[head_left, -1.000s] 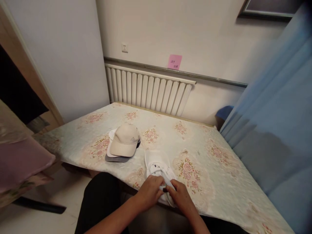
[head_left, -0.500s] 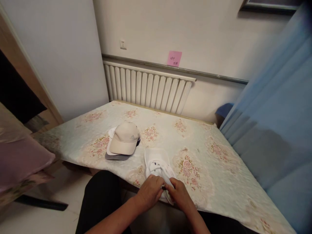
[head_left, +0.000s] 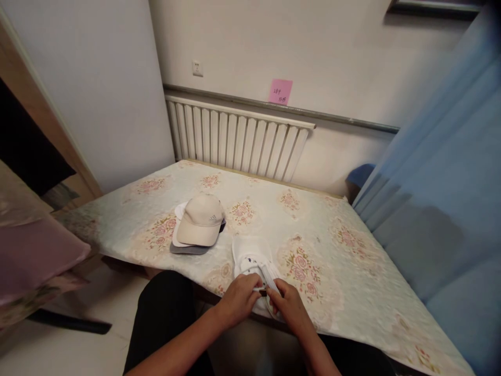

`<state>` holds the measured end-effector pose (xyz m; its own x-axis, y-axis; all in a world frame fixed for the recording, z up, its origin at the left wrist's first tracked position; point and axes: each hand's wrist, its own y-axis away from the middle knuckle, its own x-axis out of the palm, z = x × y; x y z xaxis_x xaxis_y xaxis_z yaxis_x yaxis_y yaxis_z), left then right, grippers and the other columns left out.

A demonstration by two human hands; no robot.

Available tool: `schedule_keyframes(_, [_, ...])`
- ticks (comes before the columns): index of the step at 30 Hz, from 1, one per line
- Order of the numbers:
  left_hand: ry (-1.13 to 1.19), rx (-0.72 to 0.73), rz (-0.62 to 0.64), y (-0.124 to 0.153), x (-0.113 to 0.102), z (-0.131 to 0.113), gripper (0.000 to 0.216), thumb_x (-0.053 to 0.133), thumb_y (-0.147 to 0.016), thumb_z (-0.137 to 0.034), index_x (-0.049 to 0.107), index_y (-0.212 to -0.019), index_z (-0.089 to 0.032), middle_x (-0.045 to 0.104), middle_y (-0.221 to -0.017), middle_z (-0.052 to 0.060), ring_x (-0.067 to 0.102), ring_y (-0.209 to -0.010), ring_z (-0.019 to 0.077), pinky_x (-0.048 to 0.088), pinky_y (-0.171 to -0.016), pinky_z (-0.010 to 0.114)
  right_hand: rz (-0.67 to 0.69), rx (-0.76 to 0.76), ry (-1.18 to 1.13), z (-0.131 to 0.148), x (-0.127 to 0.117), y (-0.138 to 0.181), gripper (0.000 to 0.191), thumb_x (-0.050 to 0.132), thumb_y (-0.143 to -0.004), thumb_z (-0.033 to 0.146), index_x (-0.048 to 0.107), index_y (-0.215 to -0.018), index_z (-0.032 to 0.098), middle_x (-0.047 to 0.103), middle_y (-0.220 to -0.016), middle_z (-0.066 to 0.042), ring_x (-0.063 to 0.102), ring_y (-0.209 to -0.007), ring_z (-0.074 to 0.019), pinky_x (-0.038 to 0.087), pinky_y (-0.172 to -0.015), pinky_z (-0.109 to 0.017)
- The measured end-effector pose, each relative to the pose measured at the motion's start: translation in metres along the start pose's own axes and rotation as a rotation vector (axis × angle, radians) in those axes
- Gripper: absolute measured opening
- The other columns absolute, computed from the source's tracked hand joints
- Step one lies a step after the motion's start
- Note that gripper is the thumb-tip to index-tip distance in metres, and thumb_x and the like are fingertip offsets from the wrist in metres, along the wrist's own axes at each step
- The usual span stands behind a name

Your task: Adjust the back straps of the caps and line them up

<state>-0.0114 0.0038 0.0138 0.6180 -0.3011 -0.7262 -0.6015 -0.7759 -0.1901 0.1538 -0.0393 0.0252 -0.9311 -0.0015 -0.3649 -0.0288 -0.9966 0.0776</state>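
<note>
A white cap (head_left: pixel 252 250) lies at the near edge of the bed, its brim pointing away from me and its back end towards me. My left hand (head_left: pixel 240 297) is closed in a pinch on one end of the cap's back strap. The other end of the strap is between the fingers of my right hand (head_left: pixel 287 303), also closed. A small dark buckle (head_left: pixel 263 293) shows between my fingertips. To the left, a beige cap (head_left: pixel 201 219) sits on top of a stack with a white and a grey brim beneath it.
The bed has a pale floral cover (head_left: pixel 274 214). A white radiator (head_left: pixel 238 138) runs along the wall behind it. Blue curtain (head_left: pixel 438 209) hangs at the right. My black-clad knee (head_left: pixel 162 313) is against the near side, and pink cloth (head_left: pixel 39 256) hangs at far left.
My hands have moved slightly apart at the strap, and the dark buckle between them shows more clearly. The stacked caps have not moved.
</note>
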Motion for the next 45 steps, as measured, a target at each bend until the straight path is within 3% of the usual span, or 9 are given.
schedule_keyframes(13, [0.032, 0.024, -0.003, 0.001, 0.0, 0.001, 0.015, 0.044, -0.077, -0.014, 0.052, -0.087, -0.02, 0.059, -0.086, 0.003, 0.051, -0.084, 0.0173, 0.039, -0.079, 0.029, 0.024, -0.012, 0.048, -0.003, 0.007, -0.003, 0.019, 0.054, -0.074, 0.028, 0.054, -0.057, 0.018, 0.049, -0.05, 0.006, 0.046, -0.053, -0.0126, 0.031, -0.054, -0.025])
schedule_keyframes(18, [0.183, -0.091, -0.366, -0.006, -0.008, 0.019, 0.022, 0.046, -0.078, -0.022, 0.051, -0.099, -0.02, 0.054, -0.106, 0.008, 0.048, -0.104, 0.0215, 0.037, -0.095, 0.037, -0.003, 0.033, -0.094, -0.006, -0.003, -0.006, 0.023, 0.057, -0.075, 0.035, 0.054, -0.059, 0.018, 0.051, -0.049, 0.006, 0.044, -0.046, -0.0115, 0.031, -0.05, -0.025])
schedule_keyframes(21, [0.459, -0.426, -0.5, -0.009, -0.005, 0.042, 0.027, 0.048, -0.079, -0.033, 0.048, -0.101, -0.018, 0.052, -0.109, 0.01, 0.049, -0.106, 0.0216, 0.039, -0.094, 0.038, -0.045, 0.03, -0.23, -0.013, -0.009, -0.008, 0.028, 0.057, -0.076, 0.041, 0.052, -0.06, 0.019, 0.049, -0.047, 0.006, 0.041, -0.046, -0.0103, 0.03, -0.05, -0.024])
schedule_keyframes(22, [0.589, -0.579, -0.471, -0.009, -0.002, 0.048, 0.028, 0.05, -0.078, -0.036, 0.048, -0.099, -0.018, 0.053, -0.107, 0.009, 0.051, -0.105, 0.0217, 0.041, -0.091, 0.038, -0.059, 0.023, -0.283, -0.016, -0.01, -0.008, 0.03, 0.056, -0.077, 0.042, 0.051, -0.06, 0.019, 0.048, -0.047, 0.006, 0.04, -0.046, -0.0099, 0.03, -0.051, -0.024])
schedule_keyframes(25, [0.738, -0.718, -0.347, -0.007, 0.012, 0.057, 0.04, 0.043, -0.08, -0.052, 0.05, -0.092, -0.015, 0.059, -0.092, 0.011, 0.059, -0.089, 0.0237, 0.049, -0.074, 0.039, -0.087, 0.008, -0.445, -0.02, -0.008, -0.009, 0.034, 0.054, -0.078, 0.047, 0.049, -0.06, 0.019, 0.046, -0.047, 0.005, 0.038, -0.046, -0.0096, 0.03, -0.051, -0.024])
schedule_keyframes(30, [1.381, -0.753, -0.071, -0.013, 0.026, 0.05, 0.066, 0.039, -0.075, -0.073, 0.05, -0.109, -0.018, 0.061, -0.106, 0.012, 0.062, -0.091, 0.0223, 0.05, -0.077, 0.037, -0.101, 0.019, -0.645, -0.022, 0.0, -0.009, 0.034, 0.057, -0.075, 0.05, 0.048, -0.065, 0.019, 0.044, -0.05, 0.005, 0.034, -0.044, -0.0084, 0.025, -0.047, -0.024])
schedule_keyframes(33, [1.543, -0.753, -0.077, -0.024, 0.026, 0.05, 0.064, 0.045, -0.073, -0.071, 0.051, -0.109, -0.018, 0.063, -0.103, 0.011, 0.063, -0.086, 0.0209, 0.05, -0.078, 0.037, -0.095, 0.017, -0.704, -0.021, 0.005, -0.01, 0.033, 0.058, -0.075, 0.048, 0.048, -0.064, 0.018, 0.043, -0.05, 0.005, 0.034, -0.045, -0.0079, 0.024, -0.048, -0.024])
schedule_keyframes(41, [1.183, -0.507, -0.35, -0.063, 0.0, 0.051, 0.027, 0.064, -0.068, -0.035, 0.048, -0.081, -0.017, 0.057, -0.068, -0.001, 0.056, -0.059, 0.0115, 0.045, -0.059, 0.024, -0.097, 0.003, -0.998, -0.02, 0.009, -0.009, 0.025, 0.068, -0.071, 0.038, 0.054, -0.068, 0.017, 0.049, -0.053, 0.005, 0.041, -0.047, -0.0077, 0.03, -0.05, -0.023])
schedule_keyframes(45, [0.938, -0.424, -0.409, -0.093, -0.03, 0.035, 0.018, 0.058, -0.069, -0.029, 0.044, -0.072, -0.019, 0.046, -0.059, -0.006, 0.044, -0.049, 0.0076, 0.034, -0.05, 0.02, -0.075, -0.01, -1.088, -0.022, 0.011, -0.009, 0.019, 0.071, -0.071, 0.032, 0.058, -0.069, 0.018, 0.055, -0.054, 0.004, 0.047, -0.05, -0.0091, 0.043, -0.068, -0.03])
